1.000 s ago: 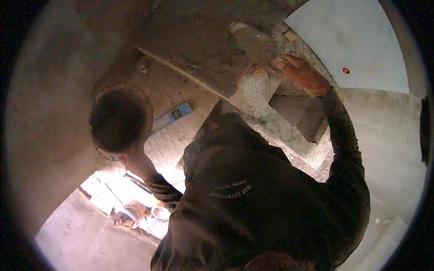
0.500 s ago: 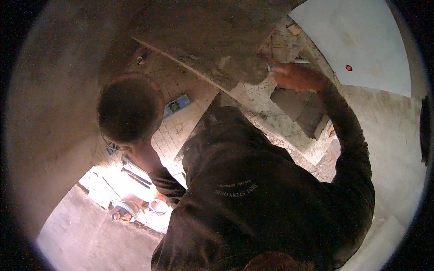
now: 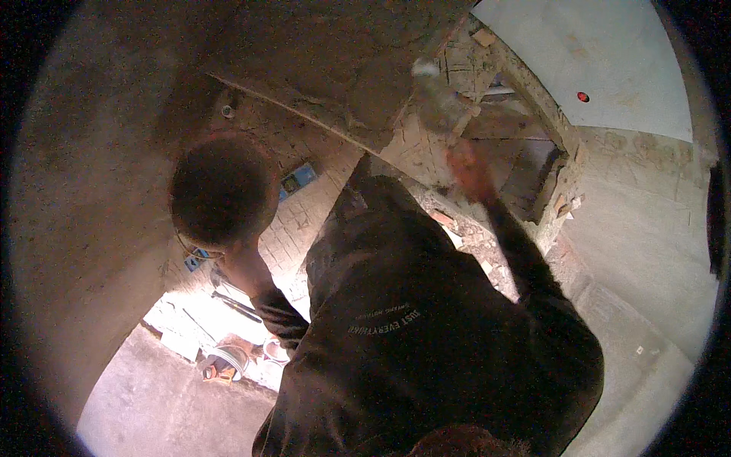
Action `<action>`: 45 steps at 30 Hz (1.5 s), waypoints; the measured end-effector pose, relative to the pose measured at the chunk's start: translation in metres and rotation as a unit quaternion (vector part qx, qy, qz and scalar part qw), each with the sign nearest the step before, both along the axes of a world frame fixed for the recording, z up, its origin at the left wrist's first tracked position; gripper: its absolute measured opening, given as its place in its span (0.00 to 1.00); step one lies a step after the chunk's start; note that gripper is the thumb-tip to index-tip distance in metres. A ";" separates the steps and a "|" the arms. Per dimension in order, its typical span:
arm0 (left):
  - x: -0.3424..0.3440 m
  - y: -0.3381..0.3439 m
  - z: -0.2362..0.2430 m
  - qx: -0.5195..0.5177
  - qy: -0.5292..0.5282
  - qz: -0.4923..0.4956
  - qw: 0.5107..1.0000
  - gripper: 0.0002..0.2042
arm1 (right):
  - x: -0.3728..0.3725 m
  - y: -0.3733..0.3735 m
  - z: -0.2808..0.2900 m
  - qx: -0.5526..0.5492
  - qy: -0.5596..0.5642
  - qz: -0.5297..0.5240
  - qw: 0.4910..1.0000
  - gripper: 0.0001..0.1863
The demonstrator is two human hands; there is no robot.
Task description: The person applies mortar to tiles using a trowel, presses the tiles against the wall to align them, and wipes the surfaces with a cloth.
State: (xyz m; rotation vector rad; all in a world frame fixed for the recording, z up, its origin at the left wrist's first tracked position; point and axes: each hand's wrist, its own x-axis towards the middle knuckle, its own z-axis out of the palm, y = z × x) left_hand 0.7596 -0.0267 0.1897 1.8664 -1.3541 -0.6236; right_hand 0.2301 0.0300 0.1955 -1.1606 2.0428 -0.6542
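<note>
My left hand (image 3: 242, 265) grips the lower edge of a dark round bucket (image 3: 223, 190), whose inside is too dark to make out. At the right, my right hand (image 3: 468, 169) is closed on the handle of what looks like a trowel (image 3: 439, 103). Motion smears both the hand and the blade. The blade is just right of a rough plastered surface (image 3: 373, 95), which ends below in a thin straight edge strip (image 3: 293, 108). Whether the blade touches the plaster, I cannot tell.
Beyond my right hand lies a dark recess (image 3: 525, 171) with broken edges. Rubble (image 3: 457, 228) lies beside my body. A blue packet (image 3: 297, 180) rests near the bucket. At lower left stands a pail with orange-handled tools (image 3: 221, 372). A pale panel (image 3: 586, 61) fills the upper right.
My right hand has swung down and slightly left, away from the plaster, and the blade now shows. My left hand and the bucket have barely moved.
</note>
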 end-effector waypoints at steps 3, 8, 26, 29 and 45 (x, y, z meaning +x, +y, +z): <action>-0.007 -0.006 0.019 0.021 0.015 0.013 1.000 0.24 | 0.042 0.033 -0.019 -0.123 0.139 0.177 0.966 0.24; -0.012 -0.009 0.032 0.013 -0.112 -0.009 0.994 0.22 | 0.091 0.008 0.077 0.050 -0.165 0.099 0.980 0.12; -0.043 -0.047 0.085 -0.121 0.191 -0.030 0.974 0.16 | -0.036 -0.187 0.117 -0.176 0.344 0.221 0.896 0.26; -0.046 -0.069 0.071 -0.145 0.312 -0.012 0.939 0.13 | 0.016 -0.193 0.148 -0.287 0.252 0.171 0.908 0.26; -0.106 -0.186 0.187 -0.214 0.277 -0.187 0.918 0.28 | 0.163 -0.325 0.308 -0.188 0.186 0.412 0.872 0.19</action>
